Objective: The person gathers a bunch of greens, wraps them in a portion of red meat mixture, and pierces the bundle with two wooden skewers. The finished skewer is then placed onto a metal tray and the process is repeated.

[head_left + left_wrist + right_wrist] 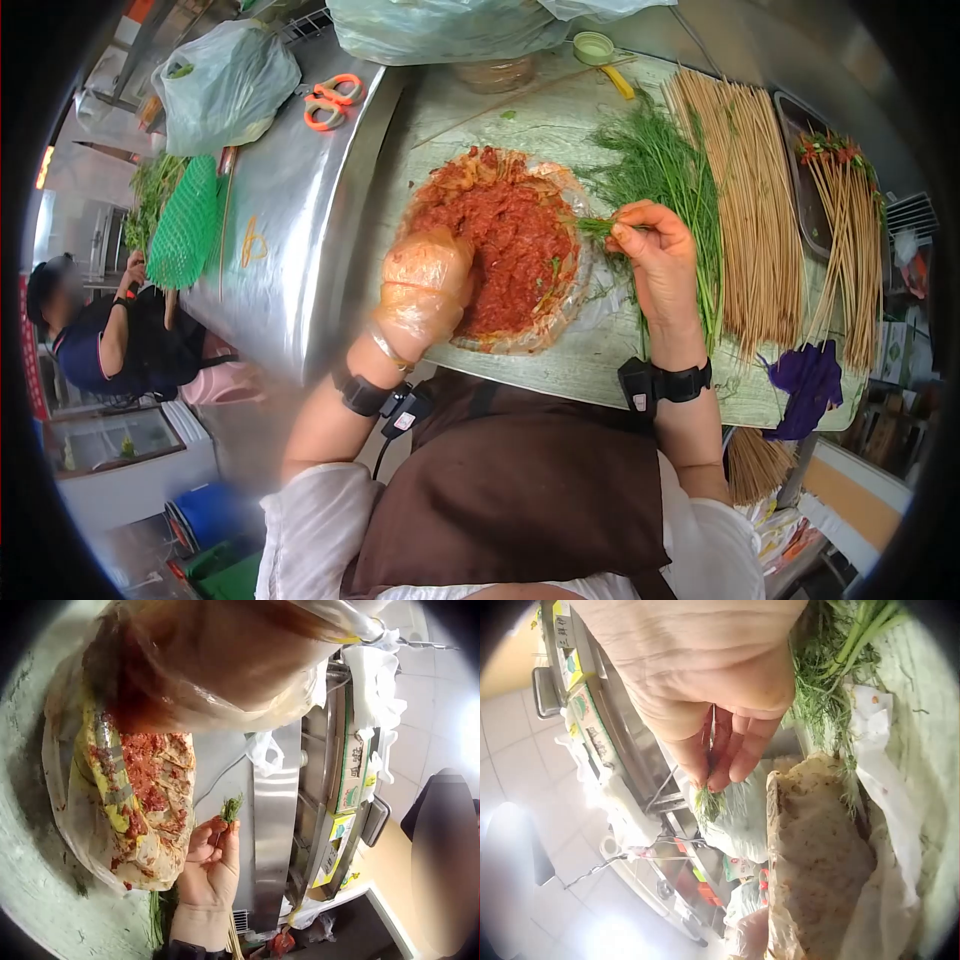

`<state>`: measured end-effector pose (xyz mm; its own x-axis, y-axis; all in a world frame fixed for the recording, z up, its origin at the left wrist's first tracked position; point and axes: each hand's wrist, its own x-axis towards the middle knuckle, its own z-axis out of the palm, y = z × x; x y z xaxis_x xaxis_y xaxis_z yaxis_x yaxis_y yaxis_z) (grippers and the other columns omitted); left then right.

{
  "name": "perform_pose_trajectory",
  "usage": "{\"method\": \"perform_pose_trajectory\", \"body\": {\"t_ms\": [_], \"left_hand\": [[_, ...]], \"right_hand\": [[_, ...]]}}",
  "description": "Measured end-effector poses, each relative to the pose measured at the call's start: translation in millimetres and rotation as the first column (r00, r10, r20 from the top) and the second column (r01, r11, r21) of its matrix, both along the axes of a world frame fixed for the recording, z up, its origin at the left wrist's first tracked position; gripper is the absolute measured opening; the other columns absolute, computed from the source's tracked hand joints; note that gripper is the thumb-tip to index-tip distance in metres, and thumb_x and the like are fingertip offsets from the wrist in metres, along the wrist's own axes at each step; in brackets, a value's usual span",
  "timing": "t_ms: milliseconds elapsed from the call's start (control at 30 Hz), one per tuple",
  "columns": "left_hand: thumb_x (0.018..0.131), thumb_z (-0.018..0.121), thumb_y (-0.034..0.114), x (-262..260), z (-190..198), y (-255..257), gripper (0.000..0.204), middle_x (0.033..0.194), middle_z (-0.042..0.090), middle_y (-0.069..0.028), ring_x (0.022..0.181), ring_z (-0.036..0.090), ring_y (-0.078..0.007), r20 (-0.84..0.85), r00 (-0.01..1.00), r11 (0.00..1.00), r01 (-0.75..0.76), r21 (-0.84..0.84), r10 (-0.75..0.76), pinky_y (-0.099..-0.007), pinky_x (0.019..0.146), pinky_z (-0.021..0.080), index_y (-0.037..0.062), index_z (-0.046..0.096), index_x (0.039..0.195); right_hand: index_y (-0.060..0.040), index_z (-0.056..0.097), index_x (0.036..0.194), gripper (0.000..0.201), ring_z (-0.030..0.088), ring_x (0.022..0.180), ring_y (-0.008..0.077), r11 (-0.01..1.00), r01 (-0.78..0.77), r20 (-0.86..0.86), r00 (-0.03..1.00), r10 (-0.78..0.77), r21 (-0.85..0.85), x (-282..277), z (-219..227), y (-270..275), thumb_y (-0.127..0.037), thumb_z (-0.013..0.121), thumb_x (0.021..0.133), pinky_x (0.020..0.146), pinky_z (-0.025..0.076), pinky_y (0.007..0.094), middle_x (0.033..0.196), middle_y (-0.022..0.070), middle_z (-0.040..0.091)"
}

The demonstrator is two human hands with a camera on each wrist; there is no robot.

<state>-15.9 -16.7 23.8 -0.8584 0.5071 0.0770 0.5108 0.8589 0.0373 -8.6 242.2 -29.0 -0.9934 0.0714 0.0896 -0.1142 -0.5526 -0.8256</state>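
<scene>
Left hand (425,285), in a clear plastic glove, rests at the near-left edge of the red minced meat heap (505,245); whether its fingers are curled cannot be told. The meat lies on a clear plastic sheet (560,310) on the pale green bench (560,365). Right hand (655,255), bare, pinches a small sprig of green dill (597,226) between its fingers (720,761), at the heap's right rim. Loose dill bunch (665,165) lies just right, beside bamboo skewers (755,210).
</scene>
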Motion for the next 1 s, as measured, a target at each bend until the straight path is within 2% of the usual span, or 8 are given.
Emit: {"method": "perform_pose_trajectory", "body": {"t_ms": [300, 400, 567, 667, 700, 833, 900, 1000], "left_hand": [[0.075, 0.062, 0.003, 1.7, 11.2, -34.2, 0.024, 0.087, 0.067, -0.0123, 0.077, 0.064, -0.0251, 0.248, 0.968, 0.928, -0.119, 0.354, 0.029, -0.0327, 0.071, 0.049, 0.0029, 0.068, 0.098], [0.08, 0.062, 0.004, 1.9, 10.7, -32.4, 0.021, 0.087, 0.067, -0.0058, 0.071, 0.061, -0.0157, 0.434, 0.898, 0.607, -0.383, 0.696, 0.068, -0.0277, 0.065, 0.048, 0.0001, 0.067, 0.1], [0.085, 0.055, 0.0, 6.1, 42.6, -7.2, 0.022, 0.084, 0.064, -0.0014, 0.068, 0.055, -0.0068, 0.687, 0.706, 0.182, -0.663, 0.726, -0.17, -0.0207, 0.059, 0.045, -0.0011, 0.066, 0.105], [0.082, 0.053, -0.004, -7.6, 5.1, -15.4, 0.024, 0.083, 0.064, -0.0031, 0.066, 0.057, -0.0128, 0.609, 0.792, 0.609, -0.462, 0.645, -0.044, -0.0239, 0.059, 0.046, -0.0009, 0.066, 0.102], [0.074, 0.051, -0.009, -7.7, 1.0, -17.6, 0.032, 0.085, 0.063, -0.0077, 0.069, 0.059, -0.0195, 0.255, 0.967, 0.87, -0.118, 0.478, -0.009, -0.0275, 0.063, 0.048, 0.0018, 0.067, 0.099], [0.066, 0.049, -0.013, -7.2, 3.6, -9.9, 0.042, 0.089, 0.059, -0.0126, 0.083, 0.061, -0.0243, -0.001, 0.986, 0.926, -0.158, 0.342, 0.168, -0.0311, 0.071, 0.05, 0.0049, 0.068, 0.098], [0.064, 0.049, -0.013, -8.6, 13.2, -5.4, 0.042, 0.09, 0.059, -0.0127, 0.085, 0.061, -0.0271, 0.158, 0.953, 0.819, -0.304, 0.486, 0.26, -0.0325, 0.073, 0.05, 0.0043, 0.068, 0.098], [0.063, 0.05, -0.013, -9.2, 13.2, -4.9, 0.045, 0.09, 0.059, -0.0136, 0.088, 0.06, -0.0311, 0.27, 0.962, 0.741, -0.205, 0.639, 0.033, -0.0348, 0.077, 0.05, 0.0047, 0.068, 0.1]], "right_hand": [[0.0005, 0.062, 0.092, 0.013, 0.061, 0.078, 0.0111, 0.999, 0.023, 0.015, 1.0, -0.023, 0.03, 0.1, -0.2, 2.7, 0.004, 0.066, 0.081, 0.07, 0.052, 0.0235, 0.094, 0.0067, 0.062], [0.0005, 0.062, 0.093, 0.013, 0.061, 0.078, 0.0112, 0.999, 0.032, 0.021, 0.999, -0.033, 0.038, 0.0, -0.8, 2.6, 0.004, 0.066, 0.081, 0.07, 0.052, 0.0235, 0.094, 0.0068, 0.062], [0.0008, 0.062, 0.092, 0.011, 0.062, 0.079, 0.0113, 0.999, 0.031, 0.019, 0.999, -0.032, 0.038, 0.2, 0.3, 1.1, 0.003, 0.066, 0.082, 0.07, 0.052, 0.0232, 0.092, 0.0064, 0.062], [0.0007, 0.062, 0.091, 0.011, 0.062, 0.078, 0.0112, 0.999, 0.017, 0.021, 1.0, -0.018, 0.044, 0.9, 2.6, 1.9, 0.003, 0.066, 0.082, 0.069, 0.052, 0.0229, 0.092, 0.0062, 0.063], [0.0007, 0.062, 0.091, 0.01, 0.062, 0.078, 0.0112, 0.999, 0.006, 0.023, 1.0, -0.007, 0.045, 1.0, 2.9, 1.2, 0.003, 0.066, 0.082, 0.069, 0.052, 0.0227, 0.092, 0.0061, 0.063], [0.0005, 0.062, 0.091, 0.011, 0.061, 0.078, 0.0109, 0.999, 0.009, 0.007, 1.0, -0.01, 0.052, 1.5, 1.9, 1.2, 0.004, 0.066, 0.081, 0.07, 0.051, 0.0229, 0.091, 0.0061, 0.062], [0.0006, 0.062, 0.091, 0.011, 0.06, 0.077, 0.0109, 0.999, 0.008, 0.014, 1.0, -0.008, 0.05, 1.1, 3.4, 0.9, 0.004, 0.066, 0.081, 0.07, 0.05, 0.023, 0.091, 0.006, 0.062], [0.0008, 0.062, 0.091, 0.011, 0.059, 0.077, 0.0109, 0.998, -0.009, -0.019, 1.0, 0.01, 0.054, 1.8, 5.2, -0.2, 0.005, 0.066, 0.081, 0.07, 0.05, 0.023, 0.09, 0.0059, 0.062]]}}
